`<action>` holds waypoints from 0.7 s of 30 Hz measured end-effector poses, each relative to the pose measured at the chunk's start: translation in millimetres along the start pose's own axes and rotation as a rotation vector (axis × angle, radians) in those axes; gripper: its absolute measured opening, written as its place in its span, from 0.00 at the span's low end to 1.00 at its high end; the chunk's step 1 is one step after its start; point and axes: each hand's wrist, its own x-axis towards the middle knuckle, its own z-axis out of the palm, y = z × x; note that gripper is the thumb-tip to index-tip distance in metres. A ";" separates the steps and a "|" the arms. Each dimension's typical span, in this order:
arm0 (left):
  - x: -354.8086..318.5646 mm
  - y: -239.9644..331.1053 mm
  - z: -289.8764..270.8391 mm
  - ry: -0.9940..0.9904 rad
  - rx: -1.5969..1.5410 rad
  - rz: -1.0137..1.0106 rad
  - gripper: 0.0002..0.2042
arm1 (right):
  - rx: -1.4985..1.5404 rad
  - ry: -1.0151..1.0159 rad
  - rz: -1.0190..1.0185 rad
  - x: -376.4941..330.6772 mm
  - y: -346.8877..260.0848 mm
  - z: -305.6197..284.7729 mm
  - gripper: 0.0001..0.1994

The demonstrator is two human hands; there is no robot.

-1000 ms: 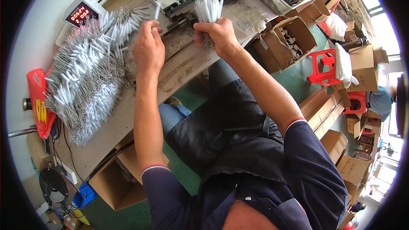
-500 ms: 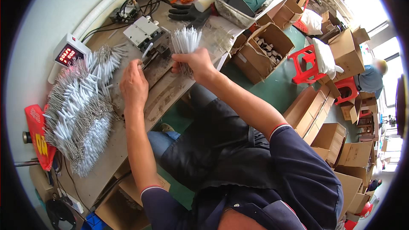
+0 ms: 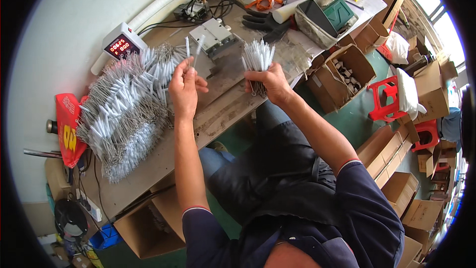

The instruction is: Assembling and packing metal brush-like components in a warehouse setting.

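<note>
Left hand [image 3: 184, 87] pinches two brushes [image 3: 193, 50]; right hand [image 3: 267, 82] grips a bundle [image 3: 258, 57], both over the bench's [image 3: 148, 168] front edge beside the pile [image 3: 124, 114].

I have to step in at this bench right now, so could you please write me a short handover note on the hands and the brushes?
Left hand: pinches two small white brushes upright by their wire stems.
Right hand: grips a bundle of brushes, bristles up.
Done, apparently: a big pile of brushes lies on the workbench, left of the hands.
Left: the bundle in the right hand.
A small metal fixture sits just beyond the hands.
</note>
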 end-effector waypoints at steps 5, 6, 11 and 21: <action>8.2 -10.7 -3.3 0.006 -0.142 -0.054 0.12 | -0.141 -0.073 -0.055 1.0 -3.4 0.8 0.06; 8.7 -11.4 -1.4 0.037 -0.164 -0.053 0.11 | -0.189 -0.084 -0.064 -1.6 -6.7 0.6 0.06; 12.8 -20.3 -3.7 0.130 0.058 0.015 0.10 | -0.190 -0.198 0.032 -1.5 -18.2 -6.7 0.10; 9.6 -29.4 -4.1 0.241 0.337 0.121 0.09 | -0.446 -0.203 -0.061 3.5 -3.9 8.4 0.08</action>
